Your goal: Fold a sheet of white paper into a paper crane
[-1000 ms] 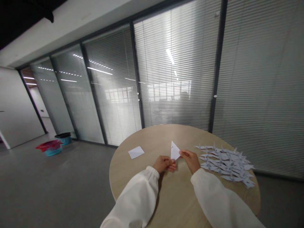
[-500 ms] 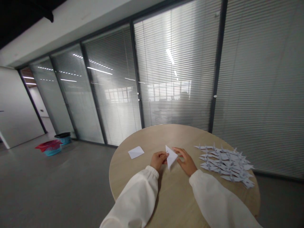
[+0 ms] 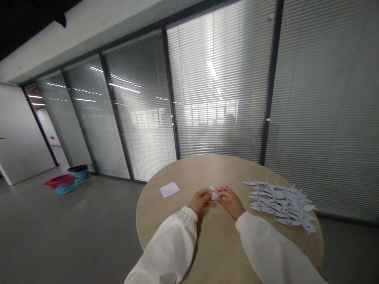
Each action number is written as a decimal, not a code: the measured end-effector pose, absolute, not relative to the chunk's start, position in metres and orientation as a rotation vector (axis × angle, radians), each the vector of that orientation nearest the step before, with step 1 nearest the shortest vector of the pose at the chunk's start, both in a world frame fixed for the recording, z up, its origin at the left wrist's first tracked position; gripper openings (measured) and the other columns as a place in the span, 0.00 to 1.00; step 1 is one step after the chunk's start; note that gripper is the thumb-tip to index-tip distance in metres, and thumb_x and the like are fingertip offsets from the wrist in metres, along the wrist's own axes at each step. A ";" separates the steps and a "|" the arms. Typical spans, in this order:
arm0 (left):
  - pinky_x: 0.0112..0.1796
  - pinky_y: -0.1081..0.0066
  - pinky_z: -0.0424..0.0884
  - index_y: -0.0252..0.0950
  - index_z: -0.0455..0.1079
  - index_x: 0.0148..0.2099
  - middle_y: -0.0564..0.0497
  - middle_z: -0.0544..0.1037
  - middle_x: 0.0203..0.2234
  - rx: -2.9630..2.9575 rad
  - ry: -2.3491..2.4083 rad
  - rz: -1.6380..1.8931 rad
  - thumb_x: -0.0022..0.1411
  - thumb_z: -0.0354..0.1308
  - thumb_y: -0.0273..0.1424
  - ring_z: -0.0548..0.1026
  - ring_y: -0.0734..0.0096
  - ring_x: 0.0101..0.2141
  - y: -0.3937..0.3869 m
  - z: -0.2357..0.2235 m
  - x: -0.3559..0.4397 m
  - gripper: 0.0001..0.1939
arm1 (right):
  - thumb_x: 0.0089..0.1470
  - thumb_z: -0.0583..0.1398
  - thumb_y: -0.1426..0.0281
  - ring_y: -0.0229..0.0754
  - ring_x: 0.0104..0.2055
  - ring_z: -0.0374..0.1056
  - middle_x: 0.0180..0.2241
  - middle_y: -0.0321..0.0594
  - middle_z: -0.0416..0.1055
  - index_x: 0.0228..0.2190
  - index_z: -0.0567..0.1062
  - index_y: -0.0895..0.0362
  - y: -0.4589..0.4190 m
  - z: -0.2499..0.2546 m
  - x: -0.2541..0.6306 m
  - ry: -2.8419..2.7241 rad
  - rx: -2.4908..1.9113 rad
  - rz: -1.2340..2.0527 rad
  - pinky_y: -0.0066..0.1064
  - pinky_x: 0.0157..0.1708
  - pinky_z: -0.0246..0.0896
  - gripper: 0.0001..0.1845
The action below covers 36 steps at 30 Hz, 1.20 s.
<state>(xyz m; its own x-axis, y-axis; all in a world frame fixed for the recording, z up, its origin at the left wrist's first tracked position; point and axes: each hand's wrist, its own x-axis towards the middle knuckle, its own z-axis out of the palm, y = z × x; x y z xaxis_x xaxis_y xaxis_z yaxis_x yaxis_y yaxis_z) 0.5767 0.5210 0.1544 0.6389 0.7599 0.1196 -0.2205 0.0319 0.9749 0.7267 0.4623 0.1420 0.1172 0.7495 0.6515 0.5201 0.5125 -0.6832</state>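
A folded piece of white paper (image 3: 213, 192) is between my two hands, above the middle of the round table. My left hand (image 3: 201, 200) pinches it from the left side. From the right, the fingers of my right hand (image 3: 231, 201) are closed on its other side. Much of the paper is hidden behind the fingers, so its exact folds cannot be made out. Flat on the table to the left lies a small stack or sheet of white paper (image 3: 169, 189). Many folded paper cranes (image 3: 281, 201) lie in rows to the right of my right hand.
The round wooden table (image 3: 166, 221) has its curved edge close to the glass wall with blinds (image 3: 219, 86). On the floor at the left stand a blue bin with a red liner (image 3: 62, 183) and another with a black liner (image 3: 79, 172).
The paper showed as a white triangle in my left hand, with my right hand's fingers apart beside it. Now my right hand has closed on it, and less of the paper shows.
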 end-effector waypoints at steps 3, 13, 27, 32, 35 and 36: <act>0.37 0.64 0.70 0.28 0.72 0.36 0.44 0.75 0.32 1.375 0.494 0.793 0.44 0.62 0.44 0.72 0.65 0.35 0.518 0.158 0.578 0.23 | 0.45 0.60 0.61 0.41 0.38 0.65 0.33 0.40 0.68 0.20 0.72 0.56 0.464 0.141 0.728 -1.494 -1.150 0.285 0.32 0.41 0.58 0.11; 0.38 0.65 0.69 0.28 0.75 0.33 0.47 0.76 0.27 1.543 0.487 0.788 0.42 0.62 0.45 0.72 0.67 0.32 0.517 0.158 0.579 0.24 | 0.44 0.59 0.58 0.40 0.31 0.65 0.27 0.39 0.68 0.18 0.71 0.56 0.466 0.139 0.727 -1.459 -1.222 0.324 0.30 0.33 0.59 0.15; 0.36 0.68 0.70 0.28 0.73 0.32 0.49 0.74 0.26 1.700 0.526 0.826 0.49 0.55 0.48 0.71 0.70 0.29 0.510 0.159 0.581 0.25 | 0.45 0.59 0.61 0.39 0.30 0.65 0.25 0.37 0.68 0.19 0.71 0.56 0.464 0.138 0.729 -1.527 -1.252 0.216 0.30 0.33 0.59 0.12; 0.28 0.74 0.68 0.30 0.70 0.30 0.51 0.72 0.23 1.879 0.660 0.917 0.54 0.48 0.48 0.71 0.71 0.26 0.510 0.159 0.579 0.24 | 0.44 0.59 0.63 0.39 0.32 0.65 0.26 0.35 0.68 0.24 0.70 0.55 0.461 0.145 0.724 -1.466 -1.231 0.284 0.31 0.36 0.61 0.08; 0.24 0.76 0.64 0.32 0.69 0.29 0.53 0.69 0.18 2.087 0.751 0.884 0.57 0.45 0.46 0.70 0.74 0.21 0.508 0.161 0.576 0.23 | 0.45 0.59 0.63 0.40 0.34 0.67 0.31 0.39 0.70 0.33 0.70 0.56 0.459 0.148 0.723 -1.385 -1.165 0.407 0.33 0.38 0.62 0.12; 0.24 0.77 0.64 0.32 0.69 0.29 0.54 0.69 0.17 2.147 0.753 0.857 0.57 0.45 0.46 0.69 0.75 0.20 0.507 0.162 0.575 0.22 | 0.45 0.59 0.63 0.41 0.35 0.67 0.32 0.40 0.71 0.34 0.70 0.56 0.459 0.149 0.723 -1.377 -1.150 0.438 0.33 0.38 0.62 0.13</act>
<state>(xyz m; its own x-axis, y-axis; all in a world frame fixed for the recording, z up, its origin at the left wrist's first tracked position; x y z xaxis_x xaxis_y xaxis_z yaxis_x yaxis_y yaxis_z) 0.5753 0.5070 0.1620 0.6128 0.7107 0.3456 0.2505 -0.5895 0.7680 0.7233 0.4589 0.1493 0.2207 0.8189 0.5297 0.3629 0.4352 -0.8240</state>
